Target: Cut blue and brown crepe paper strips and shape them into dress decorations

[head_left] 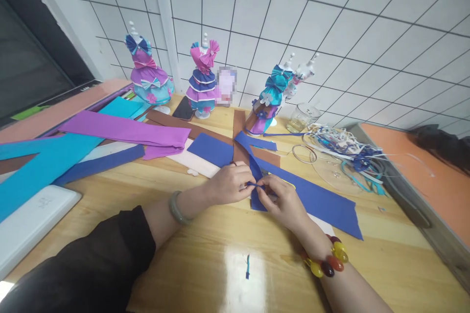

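A narrow dark-blue strip [256,168], which looks like cloth or thin foam, is pinched between my two hands over the table. My left hand [234,184] has its thumb and fingertips closed on the strip's near end. Right beside it, fingertips almost touching, my right hand [284,201] pinches the same end. Under and behind the hands lie a wide blue strip [323,195], a brown strip [240,120] and a pale strip [178,156], overlapping one another. The fingers cover the exact spot being gripped.
Small mannequins in ruffled dresses [201,83] stand along the tiled wall. Purple [128,129] and turquoise strips [66,161] cover the left side, near a white device [36,220]. A glass jar [303,115] and a scrap heap [341,144] sit right. A tiny scrap [247,267] lies in front.
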`<state>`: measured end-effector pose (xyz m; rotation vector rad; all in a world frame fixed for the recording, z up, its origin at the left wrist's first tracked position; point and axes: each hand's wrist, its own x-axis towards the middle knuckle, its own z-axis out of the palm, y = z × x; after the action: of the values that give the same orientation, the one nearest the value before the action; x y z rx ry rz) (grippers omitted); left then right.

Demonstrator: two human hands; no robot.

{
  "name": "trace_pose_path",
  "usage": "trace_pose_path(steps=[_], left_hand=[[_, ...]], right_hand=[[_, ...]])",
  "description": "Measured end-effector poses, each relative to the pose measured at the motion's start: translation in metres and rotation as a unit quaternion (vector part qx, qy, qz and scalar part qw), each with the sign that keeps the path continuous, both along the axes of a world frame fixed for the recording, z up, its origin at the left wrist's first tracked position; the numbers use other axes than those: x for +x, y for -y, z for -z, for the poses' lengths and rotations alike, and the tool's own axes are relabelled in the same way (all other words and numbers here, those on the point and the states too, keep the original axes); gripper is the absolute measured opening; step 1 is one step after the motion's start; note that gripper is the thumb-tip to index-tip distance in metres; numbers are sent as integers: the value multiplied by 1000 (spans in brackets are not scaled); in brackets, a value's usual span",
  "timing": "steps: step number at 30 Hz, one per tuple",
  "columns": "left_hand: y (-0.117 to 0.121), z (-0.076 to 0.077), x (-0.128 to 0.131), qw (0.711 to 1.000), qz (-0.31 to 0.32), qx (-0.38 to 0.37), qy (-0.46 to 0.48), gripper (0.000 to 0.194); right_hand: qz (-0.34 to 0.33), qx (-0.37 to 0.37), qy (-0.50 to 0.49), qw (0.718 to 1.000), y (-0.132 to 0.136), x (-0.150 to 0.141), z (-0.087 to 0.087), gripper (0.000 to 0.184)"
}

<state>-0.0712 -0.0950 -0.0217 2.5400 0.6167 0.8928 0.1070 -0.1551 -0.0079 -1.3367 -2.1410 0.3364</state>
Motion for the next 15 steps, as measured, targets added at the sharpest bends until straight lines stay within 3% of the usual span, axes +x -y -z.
trace_pose_path(steps=[15], left_hand=[[0, 2, 0, 1000, 19, 7, 3, 14]], right_hand=[[4, -14, -4, 1000, 0, 0, 1, 9]])
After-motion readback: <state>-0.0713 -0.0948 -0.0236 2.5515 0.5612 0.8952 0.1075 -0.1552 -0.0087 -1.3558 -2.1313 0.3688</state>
